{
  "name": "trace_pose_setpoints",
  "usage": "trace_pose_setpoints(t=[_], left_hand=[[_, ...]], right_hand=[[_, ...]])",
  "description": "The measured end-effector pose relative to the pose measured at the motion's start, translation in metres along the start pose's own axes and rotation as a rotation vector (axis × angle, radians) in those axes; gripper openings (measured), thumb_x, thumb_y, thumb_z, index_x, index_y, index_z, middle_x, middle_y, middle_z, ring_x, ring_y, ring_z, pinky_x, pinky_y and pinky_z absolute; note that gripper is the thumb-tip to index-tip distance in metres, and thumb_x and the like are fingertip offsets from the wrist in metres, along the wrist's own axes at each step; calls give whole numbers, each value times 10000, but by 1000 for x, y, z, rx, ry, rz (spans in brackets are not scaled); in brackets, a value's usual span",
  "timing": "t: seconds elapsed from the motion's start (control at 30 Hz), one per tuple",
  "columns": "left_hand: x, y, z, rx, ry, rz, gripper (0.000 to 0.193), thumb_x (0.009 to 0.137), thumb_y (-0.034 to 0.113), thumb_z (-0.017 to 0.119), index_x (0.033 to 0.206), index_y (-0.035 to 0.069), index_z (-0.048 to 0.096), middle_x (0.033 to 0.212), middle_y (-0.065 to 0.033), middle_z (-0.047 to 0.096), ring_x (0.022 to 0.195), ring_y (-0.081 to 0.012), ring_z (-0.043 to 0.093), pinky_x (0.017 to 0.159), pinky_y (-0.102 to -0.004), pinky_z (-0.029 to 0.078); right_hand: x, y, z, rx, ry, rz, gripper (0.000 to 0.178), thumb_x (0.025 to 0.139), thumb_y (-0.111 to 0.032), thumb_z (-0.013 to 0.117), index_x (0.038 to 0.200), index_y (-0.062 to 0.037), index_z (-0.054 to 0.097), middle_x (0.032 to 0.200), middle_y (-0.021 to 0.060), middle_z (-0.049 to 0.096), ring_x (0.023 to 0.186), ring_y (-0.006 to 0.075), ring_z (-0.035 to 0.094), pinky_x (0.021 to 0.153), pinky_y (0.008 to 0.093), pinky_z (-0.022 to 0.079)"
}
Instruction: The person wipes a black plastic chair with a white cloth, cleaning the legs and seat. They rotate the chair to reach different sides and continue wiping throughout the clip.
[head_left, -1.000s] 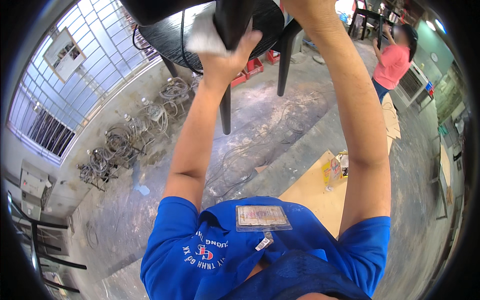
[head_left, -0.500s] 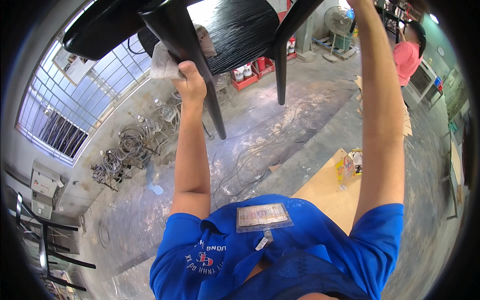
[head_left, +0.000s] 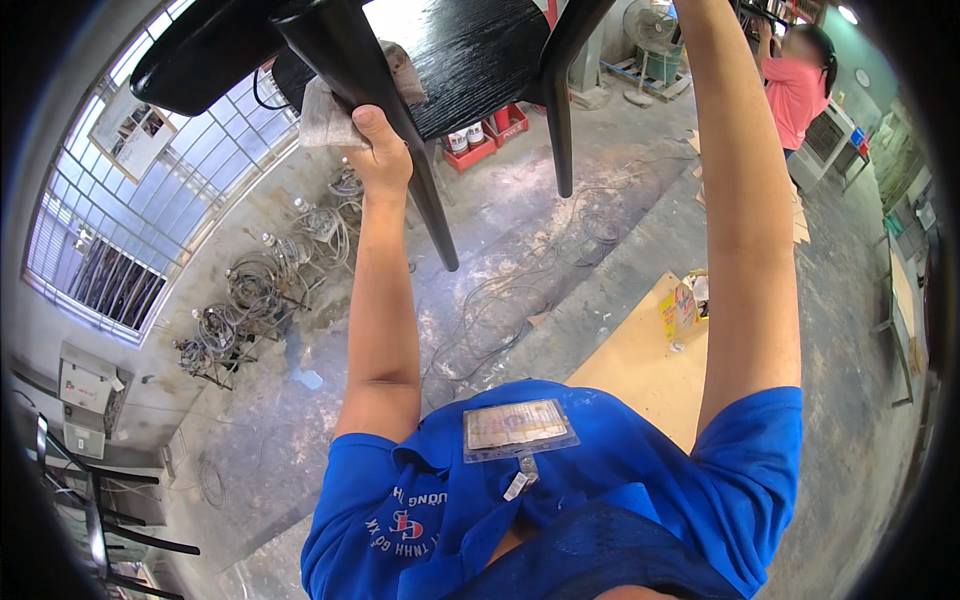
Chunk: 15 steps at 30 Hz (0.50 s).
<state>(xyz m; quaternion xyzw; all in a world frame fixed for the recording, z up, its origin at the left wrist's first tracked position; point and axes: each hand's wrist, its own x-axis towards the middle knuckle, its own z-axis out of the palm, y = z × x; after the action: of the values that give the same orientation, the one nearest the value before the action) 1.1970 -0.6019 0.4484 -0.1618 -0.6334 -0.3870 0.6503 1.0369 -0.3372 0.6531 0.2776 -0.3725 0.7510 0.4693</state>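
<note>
A glossy black wooden chair (head_left: 470, 75) is raised at the top of the view, with its legs pointing down toward me. My left hand (head_left: 380, 155) is closed around one thick black leg (head_left: 405, 150), with a pale greyish cloth (head_left: 328, 115) between palm and wood. The cloth folds round both sides of that leg; my fingers behind it are hidden. To the left of the leg juts a rounded black chair part (head_left: 200, 65). My right forearm (head_left: 745, 190) reaches up past the top edge, so the right hand is out of sight.
Coiled hoses on stands (head_left: 255, 285) line the left wall below a barred window (head_left: 110, 250). Black chair frames (head_left: 100, 500) are at lower left. A tan board (head_left: 640, 375) bears a yellow box (head_left: 682, 310). Behind are red trays (head_left: 470, 155), a fan (head_left: 650, 30) and a person in pink (head_left: 795, 95).
The view has shifted slightly, so the room and the person in pink sit further left. My left hand still grips the cloth on the leg, and my right hand stays beyond the top edge.
</note>
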Motion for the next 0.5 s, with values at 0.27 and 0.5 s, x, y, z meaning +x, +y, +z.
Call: trace_pose_setpoints(t=[0.27, 0.5], left_hand=[[-3, -4, 3, -60, 91, -87, 765, 957, 577, 330, 1356, -75, 327, 1338, -162, 416, 1183, -239, 438, 1021, -343, 323], [-5, 16, 17, -102, 15, -114, 768, 956, 579, 321, 1341, -85, 336, 1339, -178, 424, 1176, -243, 467, 1004, -353, 361]], right_hand=[[-110, -70, 29, -801, -511, -880, 434, 953, -328, 377, 1273, -36, 407, 1376, 167, 365, 1329, 303, 290, 1100, 573, 84], [-213, -147, 35, 309, -285, -56, 541, 921, -316, 508, 1323, -23, 292, 1326, 190, 303, 1272, 321, 258, 1066, 512, 182]])
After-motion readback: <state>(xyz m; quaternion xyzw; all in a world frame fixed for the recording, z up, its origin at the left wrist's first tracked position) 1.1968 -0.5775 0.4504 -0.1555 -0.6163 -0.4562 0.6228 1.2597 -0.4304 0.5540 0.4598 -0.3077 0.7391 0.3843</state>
